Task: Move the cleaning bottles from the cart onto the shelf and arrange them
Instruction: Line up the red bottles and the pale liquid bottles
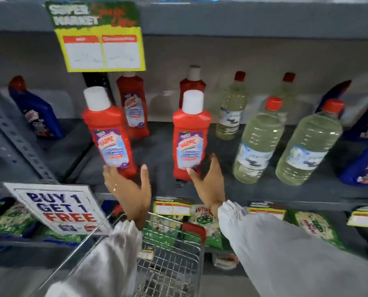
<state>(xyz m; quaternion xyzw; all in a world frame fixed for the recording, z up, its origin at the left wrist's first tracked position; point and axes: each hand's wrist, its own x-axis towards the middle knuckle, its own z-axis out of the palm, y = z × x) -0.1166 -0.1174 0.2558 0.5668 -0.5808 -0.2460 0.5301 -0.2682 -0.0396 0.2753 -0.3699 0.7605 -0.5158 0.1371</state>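
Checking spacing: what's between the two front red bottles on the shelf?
Nothing: bare shelf separates left red bottle and right red bottle, head view.

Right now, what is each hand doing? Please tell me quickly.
Left hand: open, fingers spread at the base of the tilted red bottle.
Right hand: open, fingers touching the upright red bottle.

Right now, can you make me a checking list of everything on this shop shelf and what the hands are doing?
Surface: grey shelf, bottles standing spaced apart.
Job's things: two front red bottles; two more red bottles behind.
Clutter: four clear bottles; blue bottles at both ends; price sign; offer sign.
Grips: left hand and right hand open at the front bottles' bases.
Cables: nothing seen.
Surroundings: wire cart below; green packets on the lower shelf.
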